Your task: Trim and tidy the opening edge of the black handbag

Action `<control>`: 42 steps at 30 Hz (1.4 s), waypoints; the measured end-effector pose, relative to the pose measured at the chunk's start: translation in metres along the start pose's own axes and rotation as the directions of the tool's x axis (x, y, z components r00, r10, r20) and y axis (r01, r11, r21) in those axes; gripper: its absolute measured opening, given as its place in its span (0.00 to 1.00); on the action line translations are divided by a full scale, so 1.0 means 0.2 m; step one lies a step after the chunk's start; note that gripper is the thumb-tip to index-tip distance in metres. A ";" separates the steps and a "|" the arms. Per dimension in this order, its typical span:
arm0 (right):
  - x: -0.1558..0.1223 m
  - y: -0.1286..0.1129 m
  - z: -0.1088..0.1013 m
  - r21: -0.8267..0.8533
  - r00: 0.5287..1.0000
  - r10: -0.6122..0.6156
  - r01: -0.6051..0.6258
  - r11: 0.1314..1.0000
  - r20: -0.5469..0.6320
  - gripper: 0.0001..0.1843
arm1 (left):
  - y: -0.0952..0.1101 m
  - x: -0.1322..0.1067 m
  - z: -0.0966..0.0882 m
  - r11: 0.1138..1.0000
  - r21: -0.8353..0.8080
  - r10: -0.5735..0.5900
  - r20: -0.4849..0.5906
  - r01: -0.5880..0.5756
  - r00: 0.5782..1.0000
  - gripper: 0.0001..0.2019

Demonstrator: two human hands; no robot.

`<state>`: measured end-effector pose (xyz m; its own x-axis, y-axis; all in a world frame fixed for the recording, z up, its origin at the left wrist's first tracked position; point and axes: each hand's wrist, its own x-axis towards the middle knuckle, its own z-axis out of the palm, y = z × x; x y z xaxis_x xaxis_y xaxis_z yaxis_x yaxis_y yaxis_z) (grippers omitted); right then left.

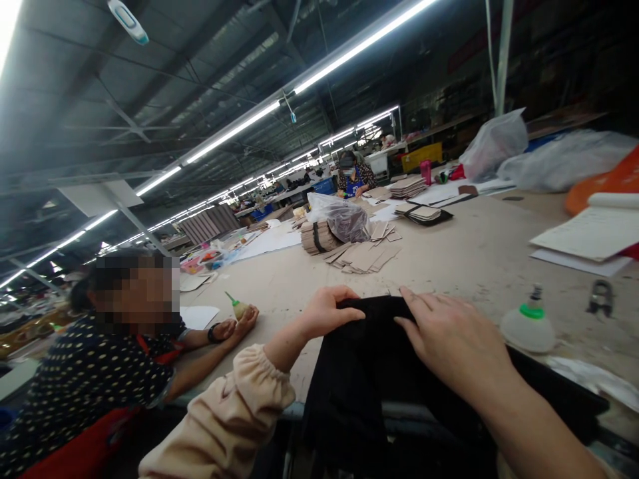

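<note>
black cloth (pixel 344 382) is held by left hand (pixel 327 311) (and right hand (pixel 449 332)).

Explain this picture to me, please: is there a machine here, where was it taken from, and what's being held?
There is no robot here, just a person working with bare hands. The one picture comes from a camera worn on that person's head, looking forward and down, so their arms reach in from the bottom.

The left hand and right hand both grip the upper edge of a black cloth, which hangs over the near edge of the worktable.

On the table are flat tan pieces beyond the hands, plus a squat bottle with a green collar and a paper pad on the right. At left, another person's hand is at a small green-tipped bottle.
</note>
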<state>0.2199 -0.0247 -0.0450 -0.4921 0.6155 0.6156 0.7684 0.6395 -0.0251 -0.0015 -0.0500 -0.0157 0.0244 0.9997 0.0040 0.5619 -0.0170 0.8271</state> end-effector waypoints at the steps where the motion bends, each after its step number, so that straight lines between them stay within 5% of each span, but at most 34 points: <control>1: 0.00 0.00 0.00 -0.006 1.000 0.004 -0.005 1.000 -0.004 0.20 | 0.00 -0.01 -0.01 0.999 -0.053 0.010 0.042 -0.007 0.999 0.15; 13: 0.01 0.04 0.02 -0.036 1.000 0.004 -0.005 0.999 -0.009 0.20 | 0.00 0.00 0.00 0.985 0.160 0.059 -0.009 -0.056 0.998 0.12; 21: 0.00 0.05 0.03 -0.052 1.000 0.005 -0.005 0.999 -0.010 0.20 | 0.03 -0.03 0.00 0.998 -0.065 -0.017 0.103 0.024 0.995 0.19; 25: 0.00 0.05 0.02 -0.059 1.000 0.019 -0.019 0.998 0.008 0.20 | 0.08 0.01 0.00 0.975 0.203 0.076 0.096 -0.095 0.992 0.12; 30: 0.01 0.04 0.01 -0.048 1.000 0.019 -0.018 0.999 0.014 0.20 | 0.12 0.04 0.01 0.836 0.531 0.154 0.018 -0.140 0.988 0.09; 38: 0.01 0.02 0.01 -0.016 0.999 0.035 -0.034 0.999 0.014 0.21 | 0.13 0.05 0.03 0.912 0.366 0.159 0.106 -0.187 0.982 0.12; 42: 0.01 0.02 0.00 0.000 0.999 0.032 -0.032 0.999 0.032 0.21 | 0.11 0.11 0.07 0.939 0.314 0.127 0.067 -0.142 0.990 0.11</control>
<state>0.2222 -0.0208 -0.0451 -0.4800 0.6505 0.5886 0.7841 0.6191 -0.0447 0.0231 -0.0285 -0.0053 0.1506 0.9860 0.0716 0.7834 -0.1632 0.5997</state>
